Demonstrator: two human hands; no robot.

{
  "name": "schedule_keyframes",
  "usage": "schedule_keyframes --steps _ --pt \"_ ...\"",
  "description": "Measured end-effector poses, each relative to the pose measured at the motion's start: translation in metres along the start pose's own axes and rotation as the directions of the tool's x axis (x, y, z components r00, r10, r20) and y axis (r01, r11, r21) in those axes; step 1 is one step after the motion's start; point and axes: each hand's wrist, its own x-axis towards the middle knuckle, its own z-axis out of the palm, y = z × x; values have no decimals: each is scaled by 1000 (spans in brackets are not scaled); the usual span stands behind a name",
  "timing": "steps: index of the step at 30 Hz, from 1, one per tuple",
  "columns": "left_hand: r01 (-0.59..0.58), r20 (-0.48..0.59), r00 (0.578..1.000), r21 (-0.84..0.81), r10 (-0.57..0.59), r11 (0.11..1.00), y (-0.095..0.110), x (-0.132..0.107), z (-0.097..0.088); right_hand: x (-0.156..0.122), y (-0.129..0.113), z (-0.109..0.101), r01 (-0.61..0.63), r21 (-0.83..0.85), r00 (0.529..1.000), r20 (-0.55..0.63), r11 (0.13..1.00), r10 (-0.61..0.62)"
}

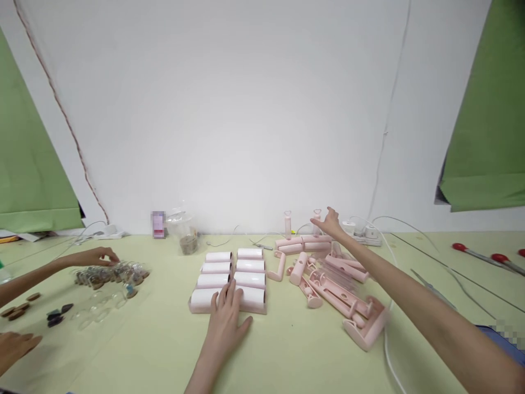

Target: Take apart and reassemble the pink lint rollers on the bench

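Observation:
My left hand [228,312] lies with spread fingers on the nearest of the white rolls [251,280], which rest side by side in two columns. My right hand [329,222] reaches out over the back of the table, thumb and fingers apart. Close to its thumb stands a pink cylinder [316,225] with a heart-shaped loop on top; no contact can be made out. A similar pink cylinder [287,225] is upright to its left. Below my right forearm lies a heap of pink plastic frames and handles [336,295], with several pink tubes [289,249] behind it.
On the left, another person's hand [100,256] is over a pile of small clear glass domes [123,271]; that person's second hand [18,347] is lower. A clear plastic tub [182,232] stands near the wall. A white cable [388,350] crosses at right, near red-ended rods [459,248].

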Motion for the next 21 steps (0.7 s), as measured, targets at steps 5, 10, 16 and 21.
schedule_keyframes --steps 5,10,16,21 --pt "19 46 999 -68 -16 997 8 7 -14 -60 -49 -21 166 114 984 45 979 -172" --pt "105 152 987 -355 -53 929 20 -15 -17 -164 -92 -49 274 261 814 449 926 -367" --pt "291 206 955 -779 -211 555 37 -28 -16 -231 -103 -62 -101 301 647 744 948 -167" --pt "297 243 949 -904 -203 306 62 16 -19 -221 -95 -50 -626 475 594 804 618 -17"
